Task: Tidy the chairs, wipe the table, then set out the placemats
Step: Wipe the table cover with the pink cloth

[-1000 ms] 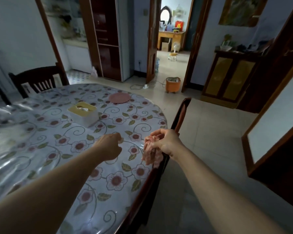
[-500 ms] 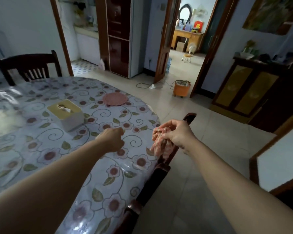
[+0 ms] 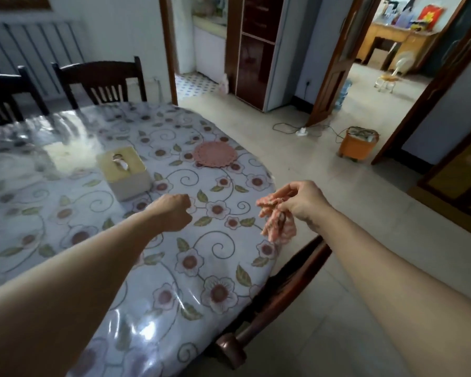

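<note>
A round table (image 3: 65, 213) carries a floral cloth under clear plastic. My right hand (image 3: 303, 204) hovers at its right edge and pinches a bunched pink checked cloth (image 3: 278, 227) that hangs down. Over the tabletop my left hand (image 3: 173, 212) is held as a fist with nothing in it. A round pink placemat (image 3: 214, 154) lies flat near the far right rim. A dark wooden chair (image 3: 269, 303) is tucked under the right edge below my right arm. Two more dark chairs (image 3: 104, 80) stand at the far side.
A cream tissue box (image 3: 124, 172) sits mid-table. On the tiled floor to the right stand an orange bin (image 3: 358, 144) and a power strip with cable (image 3: 302, 131). A dark cabinet (image 3: 256, 50) and an open doorway lie beyond.
The view has shifted and moved closer along the table. My right hand with the pink cloth has lifted a little off the chair back; my left fist stays over the tabletop.
</note>
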`<action>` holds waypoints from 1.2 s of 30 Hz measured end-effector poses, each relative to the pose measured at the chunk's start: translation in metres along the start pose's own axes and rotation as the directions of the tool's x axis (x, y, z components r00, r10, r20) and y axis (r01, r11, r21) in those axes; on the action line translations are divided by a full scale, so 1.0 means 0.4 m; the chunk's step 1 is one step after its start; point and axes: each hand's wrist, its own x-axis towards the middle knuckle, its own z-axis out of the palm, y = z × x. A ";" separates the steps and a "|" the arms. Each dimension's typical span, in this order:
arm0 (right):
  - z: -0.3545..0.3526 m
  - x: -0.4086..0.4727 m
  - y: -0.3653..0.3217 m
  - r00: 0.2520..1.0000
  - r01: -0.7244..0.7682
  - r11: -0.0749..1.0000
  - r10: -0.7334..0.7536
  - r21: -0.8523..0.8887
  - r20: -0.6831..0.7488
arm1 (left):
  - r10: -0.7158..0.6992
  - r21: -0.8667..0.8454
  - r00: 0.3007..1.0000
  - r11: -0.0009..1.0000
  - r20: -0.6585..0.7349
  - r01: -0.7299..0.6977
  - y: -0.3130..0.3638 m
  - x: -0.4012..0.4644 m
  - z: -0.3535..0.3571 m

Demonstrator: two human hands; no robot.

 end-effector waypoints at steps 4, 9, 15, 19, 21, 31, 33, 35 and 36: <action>-0.036 0.138 0.015 0.986 0.084 0.996 -0.081 -0.014 0.144 | -0.154 -0.015 0.986 0.988 -0.069 0.153 0.073 0.015 0.008; -0.087 0.248 0.027 0.936 0.185 0.982 -0.164 -0.036 0.313 | -0.317 -0.043 0.944 0.948 -0.095 0.314 0.174 0.016 0.035; -0.112 0.359 0.024 0.882 0.243 0.969 -0.205 -0.038 0.424 | -0.467 -0.061 0.883 0.884 -0.040 0.464 0.243 0.037 0.022; -0.114 0.450 -0.002 0.850 0.284 0.957 -0.226 -0.054 0.476 | -0.537 -0.092 0.842 0.842 -0.049 0.532 0.268 0.111 0.010; -0.121 0.491 -0.012 0.844 0.301 0.951 -0.234 -0.066 0.484 | -0.547 -0.117 0.835 0.834 -0.051 0.539 0.279 0.164 0.006; -0.144 0.750 -0.079 0.771 0.391 0.920 -0.311 -0.029 0.555 | -0.597 -0.236 0.802 0.783 -0.022 0.576 0.364 0.410 -0.030; -0.141 0.808 -0.099 0.733 0.420 0.907 -0.331 -0.014 0.594 | -0.634 -0.249 0.772 0.755 -0.039 0.607 0.383 0.455 -0.047; -0.142 0.858 -0.117 0.675 0.457 0.889 -0.355 0.012 0.646 | -0.677 -0.269 0.734 0.719 -0.063 0.640 0.410 0.494 -0.060; -0.144 0.882 -0.122 0.640 0.488 0.873 -0.370 0.016 0.674 | -0.703 -0.287 0.709 0.692 -0.060 0.662 0.431 0.512 -0.061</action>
